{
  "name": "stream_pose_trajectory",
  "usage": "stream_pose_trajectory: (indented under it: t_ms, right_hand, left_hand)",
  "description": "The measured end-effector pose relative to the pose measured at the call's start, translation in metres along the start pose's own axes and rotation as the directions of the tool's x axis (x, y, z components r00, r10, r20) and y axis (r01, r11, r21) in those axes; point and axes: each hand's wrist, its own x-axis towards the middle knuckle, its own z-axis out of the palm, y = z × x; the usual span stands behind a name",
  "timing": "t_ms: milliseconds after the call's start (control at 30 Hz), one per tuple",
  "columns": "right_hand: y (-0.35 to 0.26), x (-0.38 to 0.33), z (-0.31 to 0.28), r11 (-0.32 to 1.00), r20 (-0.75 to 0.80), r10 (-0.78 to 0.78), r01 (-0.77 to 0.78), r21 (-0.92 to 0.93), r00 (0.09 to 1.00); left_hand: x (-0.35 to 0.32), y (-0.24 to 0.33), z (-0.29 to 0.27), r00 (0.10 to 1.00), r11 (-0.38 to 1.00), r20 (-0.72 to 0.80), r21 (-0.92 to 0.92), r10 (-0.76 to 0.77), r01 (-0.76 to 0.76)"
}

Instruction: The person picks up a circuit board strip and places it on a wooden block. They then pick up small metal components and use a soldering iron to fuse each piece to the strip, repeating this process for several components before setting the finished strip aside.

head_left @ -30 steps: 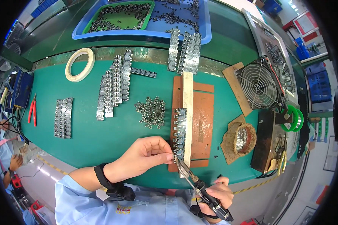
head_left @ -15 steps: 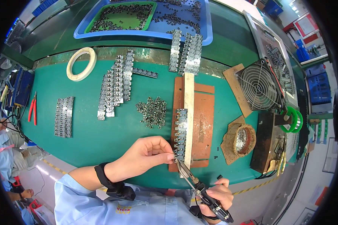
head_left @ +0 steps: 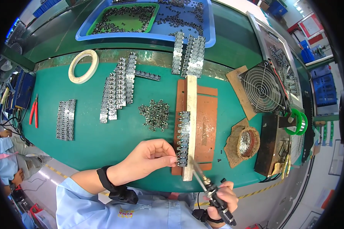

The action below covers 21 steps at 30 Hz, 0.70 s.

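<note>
1. Circuit board strip (head_left: 184, 139): just right of the frame's centre, upright along the left edge of a pale bar (head_left: 191, 99), which probably served as a straight stop.
2. Left hand (head_left: 151, 157), lower centre: thumb and forefinger together at the strip's lower left edge, likely to steady that end; couldn't tell if a small part was pinched between them.
3. Right hand (head_left: 225, 199), lower right: fingers clamped around the black soldering iron (head_left: 219, 204), probably gripped at the handle to stay off the hot metal. Tip blurred, angled up-left toward the bar; contact unclear.
4. Brown board (head_left: 206, 126) lay under the bar: flat, scuffed, grooved.
5. Metal clips (head_left: 155, 115): shiny, angular, loosely heaped left of the strip, presumably within left-hand reach.
6. Right side: fan (head_left: 261, 86) with round wire guard; rough, crusty bowl (head_left: 248, 142); glossy green spool (head_left: 299, 121).
</note>
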Motion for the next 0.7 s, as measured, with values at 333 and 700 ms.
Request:
stream_pose_trajectory:
  t_ms: [333,700]
  right_hand:
    - [0.027,-0.019,0.026,0.961,-0.363,0.255,-0.276,-0.006,0.896]
    - [0.037,-0.026,0.021,0.982,-0.343,0.151,-0.180,-0.056,0.927]
  left_hand:
    - [0.000,0.002,0.004,1.000,1.000,-0.017,0.023,-0.020,0.021]
    - [-0.010,0.028,-0.015,0.768,0.476,-0.225,0.872,0.600,-0.116]
